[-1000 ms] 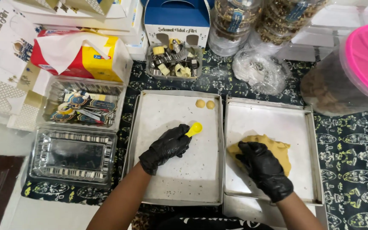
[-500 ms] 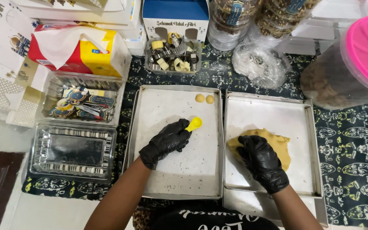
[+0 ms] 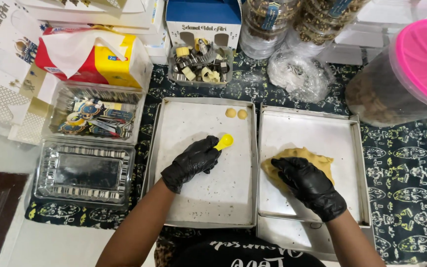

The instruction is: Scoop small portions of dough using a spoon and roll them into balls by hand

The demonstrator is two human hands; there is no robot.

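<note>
Two baking trays side by side on your counter [image 3: 406,198]. Dough slab [image 3: 317,160] lies in the right tray [image 3: 312,133], your right hand [image 3: 310,185] pressed flat on it. Left hand [image 3: 193,160], over the left tray [image 3: 198,202], grips a yellow scoop [image 3: 225,142] pointing up-right toward two dough balls [image 3: 236,113].

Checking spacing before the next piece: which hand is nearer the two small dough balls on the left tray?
Left. The left hand, holding a yellow scoop, sits just below the dough balls; the right hand rests on the dough slab in the other tray.

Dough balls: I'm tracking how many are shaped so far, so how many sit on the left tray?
2. One dough ball and a second lie side by side, near the far right corner of the left tray. The left hand might hide others.
</note>
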